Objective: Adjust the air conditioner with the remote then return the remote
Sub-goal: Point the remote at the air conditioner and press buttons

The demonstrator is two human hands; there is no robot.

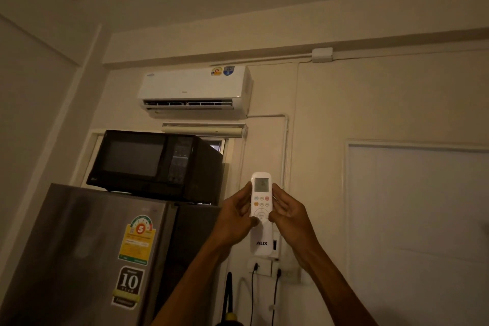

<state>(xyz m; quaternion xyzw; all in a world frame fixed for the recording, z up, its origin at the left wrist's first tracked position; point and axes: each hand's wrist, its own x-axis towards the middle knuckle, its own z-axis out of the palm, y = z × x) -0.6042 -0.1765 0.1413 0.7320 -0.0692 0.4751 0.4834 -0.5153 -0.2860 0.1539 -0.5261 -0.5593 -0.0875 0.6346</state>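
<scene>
A grey fridge (87, 254) stands at the far left, well left of the remote (261, 209), with a yellow energy sticker and a black "10" sticker on its door. A black microwave (156, 161) sits on top of the fridge, up and to the left of the remote. Higher on the wall, above and left of the remote, hangs the white air conditioner (194, 91), its lower flap open.

The left hand (234, 216) grips the remote's left edge, fingers curled behind it and the thumb pressed on the round button pad. The remote is upright, screen facing the camera, its lower part seated in a white wall holder (262, 243) marked "AUX". The right hand (287, 212) closes on the remote's right edge, fingers along its side and the palm turned inward.

Just below the remote and holder is a wall socket (260, 267) with two black cords (252, 296) hanging from it. Far to the right of the remote is a pale door (418, 219), and high up to the right a small white box (322, 54) sits on the wall trunking.
</scene>
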